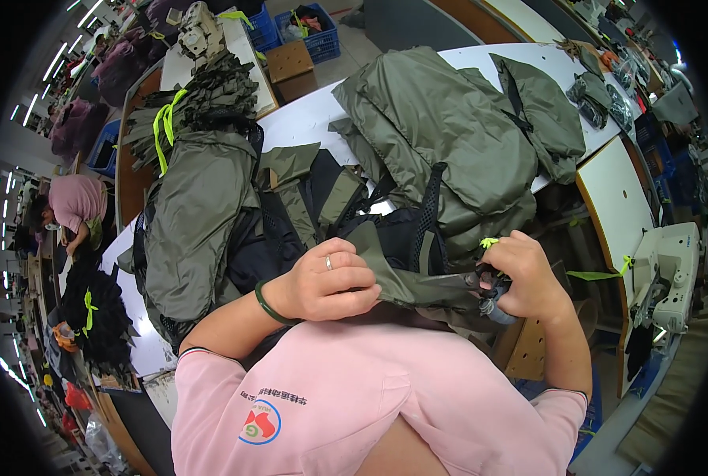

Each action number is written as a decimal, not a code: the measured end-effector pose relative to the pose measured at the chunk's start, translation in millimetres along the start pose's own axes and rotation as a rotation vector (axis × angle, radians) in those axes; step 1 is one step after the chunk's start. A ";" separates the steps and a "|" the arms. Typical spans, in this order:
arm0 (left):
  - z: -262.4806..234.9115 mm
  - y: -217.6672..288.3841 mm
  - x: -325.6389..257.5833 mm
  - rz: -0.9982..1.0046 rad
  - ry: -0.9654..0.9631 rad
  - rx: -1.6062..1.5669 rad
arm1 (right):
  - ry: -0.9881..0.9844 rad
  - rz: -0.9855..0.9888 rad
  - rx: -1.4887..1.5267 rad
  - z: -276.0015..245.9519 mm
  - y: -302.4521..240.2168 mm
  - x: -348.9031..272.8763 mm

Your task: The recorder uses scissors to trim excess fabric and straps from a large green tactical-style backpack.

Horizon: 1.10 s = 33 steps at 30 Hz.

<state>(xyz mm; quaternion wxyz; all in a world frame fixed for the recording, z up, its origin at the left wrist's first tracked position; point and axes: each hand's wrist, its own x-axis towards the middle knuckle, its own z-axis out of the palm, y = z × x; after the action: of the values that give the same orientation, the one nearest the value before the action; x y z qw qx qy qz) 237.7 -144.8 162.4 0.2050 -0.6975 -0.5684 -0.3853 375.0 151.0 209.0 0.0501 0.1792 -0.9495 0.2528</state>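
Observation:
My left hand [328, 282], with a ring and a dark green bangle on that arm, is closed on the edge of an olive-green fabric piece [385, 274] in front of my chest. My right hand [522, 276] grips a pair of scissors [453, 281], whose blades point left along that fabric. Their handle looks wrapped, and a bit of yellow-green ribbon [489, 242] shows by the fingers. The fabric joins black panels and a black mesh strap [428, 222]. Just beyond lies a large olive-green sewn piece [441, 119], perhaps a bag body.
Another olive piece [199, 222] lies left on the white table [310, 115], below a bundle of strips [203, 99] tied with yellow-green ribbon. A sewing machine [671, 282] stands at right. Blue crates [318, 44] are behind. A co-worker [80, 206] bends at far left.

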 end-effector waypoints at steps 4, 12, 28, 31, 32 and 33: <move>0.4 -1.0 6.8 -0.096 -0.046 -0.114 | -0.013 0.121 0.226 -4.0 -20.3 10.5; 13.8 -0.4 6.1 -1.128 -0.197 -1.268 | 0.015 0.335 0.762 38.0 -41.3 23.2; 20.1 3.5 8.7 -1.575 -0.158 -1.744 | -0.173 0.223 -0.121 -26.4 -5.6 -16.6; 20.2 5.3 11.1 -1.580 -0.157 -1.736 | -0.222 0.179 -0.143 -26.8 -6.6 -16.5; 20.3 5.5 11.7 -1.578 -0.162 -1.736 | -0.210 0.166 -0.127 -24.5 -6.3 -17.0; 20.1 5.9 12.0 -1.574 -0.159 -1.735 | -0.198 0.150 -0.111 -22.6 -5.7 -16.8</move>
<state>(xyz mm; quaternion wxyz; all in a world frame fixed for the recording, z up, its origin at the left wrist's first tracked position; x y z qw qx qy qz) 250.1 -124.2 160.1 -0.6699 -0.0819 -0.4012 -0.6194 392.8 162.9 228.2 -0.0531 0.1289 -0.9730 0.1840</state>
